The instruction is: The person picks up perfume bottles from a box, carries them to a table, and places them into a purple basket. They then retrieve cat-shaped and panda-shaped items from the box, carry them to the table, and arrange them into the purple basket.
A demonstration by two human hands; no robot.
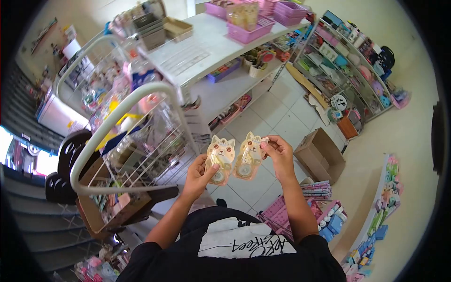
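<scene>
My left hand (197, 176) is closed on a cat-shaped blister pack (223, 151), thumb across its front near the lower half. A second cat-shaped blister pack (249, 155), tinted more peach, is pinched at its upper right edge by my right hand (279, 154). Both packs are held upright side by side in front of my chest, with a narrow gap between them. Each has a printed cat face at the top and a clear bulge below with a round, pale item inside. What exactly that item is cannot be made out.
Left of me stands a wire cart (141, 155) full of packaged goods. Ahead is a white shelf table (188, 56) bearing a purple basket (249, 32). An open cardboard box (324, 157) sits on the tiled floor, near a pink crate (277, 216). A stocked rack (347, 77) lines the wall.
</scene>
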